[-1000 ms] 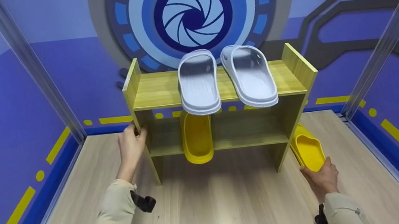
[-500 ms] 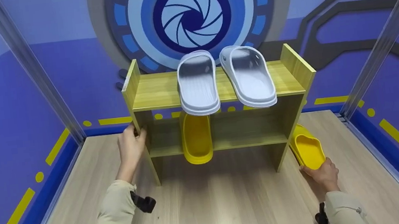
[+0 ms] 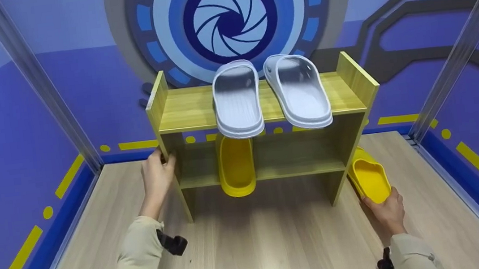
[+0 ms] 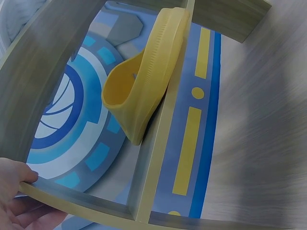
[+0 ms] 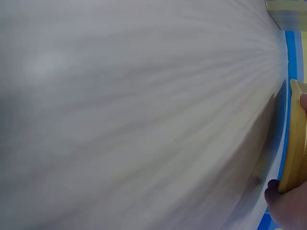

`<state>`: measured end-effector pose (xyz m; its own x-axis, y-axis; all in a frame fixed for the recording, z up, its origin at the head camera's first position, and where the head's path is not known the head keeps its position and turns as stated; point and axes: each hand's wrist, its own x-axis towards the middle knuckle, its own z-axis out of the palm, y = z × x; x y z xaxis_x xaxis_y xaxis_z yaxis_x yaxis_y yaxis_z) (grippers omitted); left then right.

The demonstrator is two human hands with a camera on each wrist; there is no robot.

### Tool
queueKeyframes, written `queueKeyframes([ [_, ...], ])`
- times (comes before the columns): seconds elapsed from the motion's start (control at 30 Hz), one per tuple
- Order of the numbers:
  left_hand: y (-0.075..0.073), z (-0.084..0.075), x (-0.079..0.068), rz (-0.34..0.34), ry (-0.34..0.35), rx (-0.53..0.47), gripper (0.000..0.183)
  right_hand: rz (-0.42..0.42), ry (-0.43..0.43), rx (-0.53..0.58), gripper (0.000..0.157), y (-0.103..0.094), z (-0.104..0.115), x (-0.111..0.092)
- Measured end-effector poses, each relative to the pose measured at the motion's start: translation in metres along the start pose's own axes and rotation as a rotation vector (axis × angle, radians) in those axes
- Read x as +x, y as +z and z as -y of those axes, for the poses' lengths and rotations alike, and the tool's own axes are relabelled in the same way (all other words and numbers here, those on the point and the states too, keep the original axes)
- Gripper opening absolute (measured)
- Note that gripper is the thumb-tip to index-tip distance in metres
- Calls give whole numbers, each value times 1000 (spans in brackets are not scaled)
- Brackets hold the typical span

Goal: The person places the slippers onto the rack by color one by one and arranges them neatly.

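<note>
My left hand (image 3: 156, 173) grips the left side panel of a small wooden shoe rack (image 3: 271, 177), thumb on the inner face and fingers outside, as the left wrist view also shows. At the right of the rack, my right hand (image 3: 388, 210) holds the heel end of a yellow clog (image 3: 372, 180), its thumb on the near left edge. In the right wrist view only part of this yellow clog (image 5: 293, 148) shows. Another yellow clog (image 3: 237, 166) sits on the rack's lower shelf, left of the middle, its toe hidden in the head view by the top shelf.
Two pale grey clogs, the left one (image 3: 238, 103) and the right one (image 3: 302, 95), stand on the top shelf with their heels over its front edge. The rack stands on a wood-grain tabletop (image 3: 253, 259). Blue printed walls (image 3: 95, 92) and metal posts enclose it.
My right hand has shifted slightly on the clog's heel, its thumb now further up over the edge. My left hand, the rack and the other clogs have stayed put.
</note>
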<state>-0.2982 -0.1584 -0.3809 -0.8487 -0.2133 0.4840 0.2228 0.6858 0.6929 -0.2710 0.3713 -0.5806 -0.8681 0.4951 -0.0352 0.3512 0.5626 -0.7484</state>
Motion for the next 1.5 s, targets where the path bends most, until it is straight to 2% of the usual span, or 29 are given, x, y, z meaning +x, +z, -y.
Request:
queueKeyframes([
  [0.2,0,1,0,-6,15,7,14,-18,-60,-19,94,-7,-3,-2],
  [0.33,-1,0,0,-17,36,24,15,-13,-64,-15,94,-11,-5,-4],
  [0.7,-1,0,-1,-7,22,15,15,37,-87,-63,95,-24,-9,-8],
  [0.97,-1,1,-2,-5,21,19,15,104,-109,-114,98,-34,-12,-10],
  [1.33,-1,-1,-1,-13,33,27,14,75,-181,-174,96,-41,-15,-25],
  [1.5,-1,-1,-1,-16,38,23,13,102,-158,-185,98,-46,-15,-30],
])
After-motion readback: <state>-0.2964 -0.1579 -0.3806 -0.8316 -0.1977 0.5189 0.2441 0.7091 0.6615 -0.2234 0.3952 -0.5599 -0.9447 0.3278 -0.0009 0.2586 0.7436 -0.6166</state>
